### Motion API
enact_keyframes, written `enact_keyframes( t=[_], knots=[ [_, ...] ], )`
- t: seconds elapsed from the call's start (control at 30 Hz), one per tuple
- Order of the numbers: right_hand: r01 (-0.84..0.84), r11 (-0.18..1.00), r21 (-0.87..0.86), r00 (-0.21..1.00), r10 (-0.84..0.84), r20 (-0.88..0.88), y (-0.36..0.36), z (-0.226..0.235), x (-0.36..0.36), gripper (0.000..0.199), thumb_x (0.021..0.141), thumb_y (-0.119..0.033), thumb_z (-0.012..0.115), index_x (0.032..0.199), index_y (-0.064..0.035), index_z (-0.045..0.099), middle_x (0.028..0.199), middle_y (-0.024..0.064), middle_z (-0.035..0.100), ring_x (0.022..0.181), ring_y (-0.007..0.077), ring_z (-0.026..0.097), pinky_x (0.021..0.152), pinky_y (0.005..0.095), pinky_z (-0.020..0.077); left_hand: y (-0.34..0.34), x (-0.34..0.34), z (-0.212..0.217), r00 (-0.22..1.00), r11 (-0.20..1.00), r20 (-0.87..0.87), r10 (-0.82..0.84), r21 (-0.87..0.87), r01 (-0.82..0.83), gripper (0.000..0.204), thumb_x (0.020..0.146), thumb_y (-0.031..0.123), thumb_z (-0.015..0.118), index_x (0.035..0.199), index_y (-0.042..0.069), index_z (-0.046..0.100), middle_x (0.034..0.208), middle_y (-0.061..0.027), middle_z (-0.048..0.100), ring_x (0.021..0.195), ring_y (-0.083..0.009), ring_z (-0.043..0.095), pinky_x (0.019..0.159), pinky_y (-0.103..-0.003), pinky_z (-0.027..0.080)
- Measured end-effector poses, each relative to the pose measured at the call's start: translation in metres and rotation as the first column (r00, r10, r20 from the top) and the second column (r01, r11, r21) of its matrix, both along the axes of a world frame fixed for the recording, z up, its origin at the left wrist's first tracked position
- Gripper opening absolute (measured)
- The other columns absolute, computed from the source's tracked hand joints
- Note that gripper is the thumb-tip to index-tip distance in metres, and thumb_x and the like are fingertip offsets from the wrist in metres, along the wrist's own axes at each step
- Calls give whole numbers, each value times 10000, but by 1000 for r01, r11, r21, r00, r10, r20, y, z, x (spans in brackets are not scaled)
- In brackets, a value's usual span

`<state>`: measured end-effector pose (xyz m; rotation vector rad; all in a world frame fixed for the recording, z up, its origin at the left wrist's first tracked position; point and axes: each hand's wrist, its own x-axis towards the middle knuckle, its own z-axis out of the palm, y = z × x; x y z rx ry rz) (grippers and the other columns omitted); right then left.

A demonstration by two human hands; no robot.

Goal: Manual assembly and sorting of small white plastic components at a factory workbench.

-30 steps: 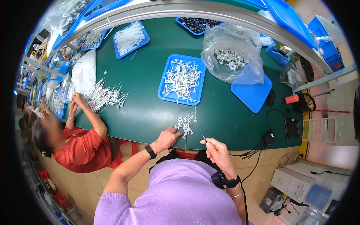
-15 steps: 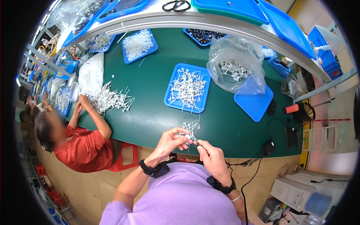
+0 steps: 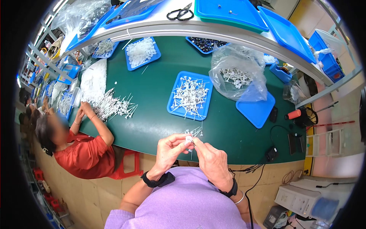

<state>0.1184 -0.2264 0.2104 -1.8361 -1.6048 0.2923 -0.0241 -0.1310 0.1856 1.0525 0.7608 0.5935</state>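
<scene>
My left hand is closed in a pinch on a small white round piece, held just above the table's near edge. My right hand is also closed, its fingertips meeting the left ones at that piece. Something thin and dark shows between the right fingertips, too small to name. Just beyond my hands lies a small pile of white-headed pieces with thin stems. Farther out, a blue tray holds many more such stemmed pieces.
A clear plastic bag of stemmed pieces overlaps a blue tray at right. A tray of white caps stands farther back. A co-worker in red handles pieces beside a large pile. Overhead, a shelf carries scissors.
My right hand has moved left and closer to the left fingertips, now touching at the white piece. The whole view has shifted slightly, so the table appears lower.
</scene>
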Motion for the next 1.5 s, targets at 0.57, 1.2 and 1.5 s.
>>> enact_keyframes(
  t=[0.57, 1.2, 1.5],
  knots=[
    [-36, 998, -48, 984, 27, -177, 3, 6, 0, 334, 892, -44, 594, 1225, -36, 584, 833, 162, 671, 703, 347, 659, 583, 416, 520, 0, -1, -3, 1000, 1000, 23, 12, 14, -12, 279, 935, 59, 618, 1195, -43, 604, 1062, -149, 691, 931, -189, 693, 739, -259, 561],
    [-52, 997, -54, 995, 48, -83, 2, 10, 5, 315, 877, -46, 595, 1191, -68, 598, 737, 142, 644, 622, 343, 644, 518, 417, 500, 1, -2, -6, 1000, 999, 18, 1, 39, -1, 257, 920, 49, 640, 1170, -12, 648, 1036, -116, 701, 902, -154, 687, 745, -243, 560],
    [-173, 984, -33, 900, 144, -411, 6, -2, 20, 211, 930, -125, 582, 1116, -40, 633, 638, 135, 604, 555, 283, 623, 516, 385, 458, -1, -3, -3, 1000, 984, -23, -3, 180, 7, 247, 918, 17, 627, 1159, -21, 659, 1006, -108, 702, 887, -132, 673, 768, -240, 554]
  ],
)
